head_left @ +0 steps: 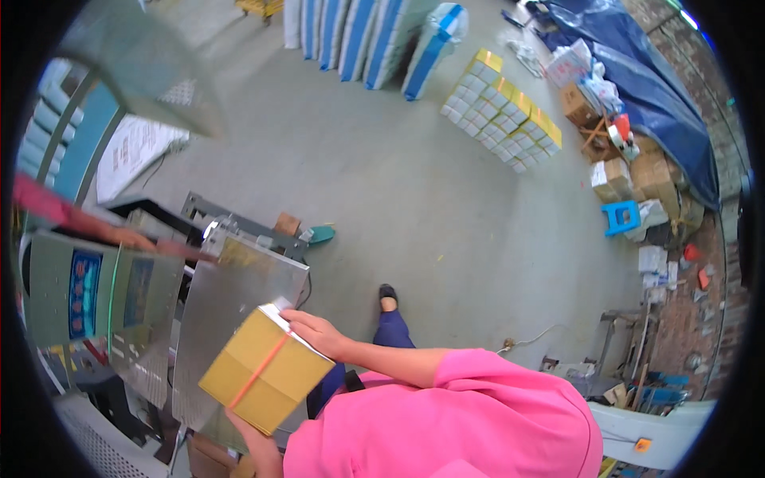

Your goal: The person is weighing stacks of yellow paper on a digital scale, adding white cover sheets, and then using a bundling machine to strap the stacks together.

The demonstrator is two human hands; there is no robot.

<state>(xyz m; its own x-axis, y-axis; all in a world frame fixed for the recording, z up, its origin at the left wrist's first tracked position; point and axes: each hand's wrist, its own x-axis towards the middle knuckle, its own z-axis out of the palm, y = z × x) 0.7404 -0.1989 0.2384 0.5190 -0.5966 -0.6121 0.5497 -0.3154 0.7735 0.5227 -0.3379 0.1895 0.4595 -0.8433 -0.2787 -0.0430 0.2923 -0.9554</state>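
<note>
A block-shaped bundle [267,368] with a yellow cover, a white side and an orange strap is held between my two hands. It tilts over the near edge of a bare metal tabletop [239,295]. My right hand [315,331] lies along its upper right side, fingers pressed on the white part. Under the lower left side my left hand [245,426] grips it, with most of its fingers hidden by the bundle. Whether the bundle rests on the metal cannot be told.
Another person's hand [131,237] reaches over the grey machine [96,295] at the left. Similar strapped bundles [506,111] stand stacked on the floor, beyond them blue-striped sacks [374,40]. A blue stool [621,217] and cardboard boxes [653,171] line the right side.
</note>
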